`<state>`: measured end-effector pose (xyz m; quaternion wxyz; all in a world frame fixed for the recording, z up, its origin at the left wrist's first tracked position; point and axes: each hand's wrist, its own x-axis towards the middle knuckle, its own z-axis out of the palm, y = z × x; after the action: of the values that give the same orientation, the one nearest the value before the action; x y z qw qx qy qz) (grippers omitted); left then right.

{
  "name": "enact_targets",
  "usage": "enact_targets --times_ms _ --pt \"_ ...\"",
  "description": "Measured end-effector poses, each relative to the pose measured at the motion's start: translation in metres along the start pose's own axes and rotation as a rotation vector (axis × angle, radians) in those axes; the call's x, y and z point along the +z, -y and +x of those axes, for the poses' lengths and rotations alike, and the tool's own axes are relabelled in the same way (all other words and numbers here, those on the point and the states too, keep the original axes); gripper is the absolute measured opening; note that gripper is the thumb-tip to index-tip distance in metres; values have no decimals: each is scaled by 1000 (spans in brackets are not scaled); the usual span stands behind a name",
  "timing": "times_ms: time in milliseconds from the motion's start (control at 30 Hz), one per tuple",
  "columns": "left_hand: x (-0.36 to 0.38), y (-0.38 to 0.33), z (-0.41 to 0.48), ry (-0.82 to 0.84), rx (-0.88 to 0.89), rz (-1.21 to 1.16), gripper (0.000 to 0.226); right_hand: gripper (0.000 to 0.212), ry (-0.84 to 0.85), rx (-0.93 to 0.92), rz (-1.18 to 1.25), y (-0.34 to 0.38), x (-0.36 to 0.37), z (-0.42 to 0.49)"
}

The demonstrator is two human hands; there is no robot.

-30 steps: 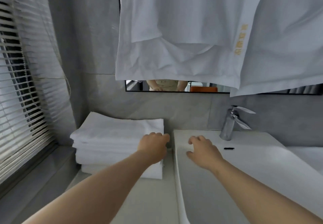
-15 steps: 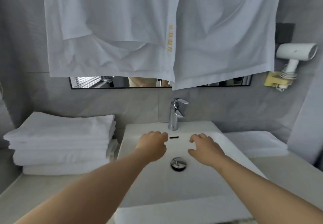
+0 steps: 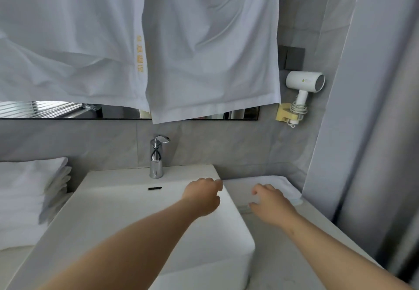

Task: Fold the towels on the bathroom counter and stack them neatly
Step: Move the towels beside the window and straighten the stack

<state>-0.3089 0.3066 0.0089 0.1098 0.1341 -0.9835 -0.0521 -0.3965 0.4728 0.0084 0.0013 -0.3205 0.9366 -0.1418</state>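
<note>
A stack of folded white towels [image 3: 25, 196] sits on the counter at the left of the sink. Another white towel [image 3: 244, 193] lies flat on the counter to the right of the sink. My left hand [image 3: 203, 195] hovers over the sink's right rim, fingers loosely curled, holding nothing. My right hand [image 3: 271, 203] is over the near part of that right towel, fingers relaxed and bent, with nothing gripped. Whether it touches the towel is unclear.
A white basin [image 3: 127, 217] with a chrome faucet [image 3: 156, 156] fills the middle. Two white cloths [image 3: 204, 47] hang in front of the mirror [image 3: 68, 109]. A white hair dryer [image 3: 303, 85] hangs on the right wall beside a grey curtain [image 3: 371, 108].
The view has swung right, from the left stack across the sink. Both hands moved right with it and now reach toward the towel on the right side.
</note>
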Motion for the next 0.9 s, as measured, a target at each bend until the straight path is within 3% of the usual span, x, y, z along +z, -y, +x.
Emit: enact_targets --times_ms 467,900 --pt "51 -54 84 82 51 -55 34 37 -3 79 15 -85 0 40" --pt "102 -106 147 85 -242 -106 33 36 123 -75 7 -195 6 107"
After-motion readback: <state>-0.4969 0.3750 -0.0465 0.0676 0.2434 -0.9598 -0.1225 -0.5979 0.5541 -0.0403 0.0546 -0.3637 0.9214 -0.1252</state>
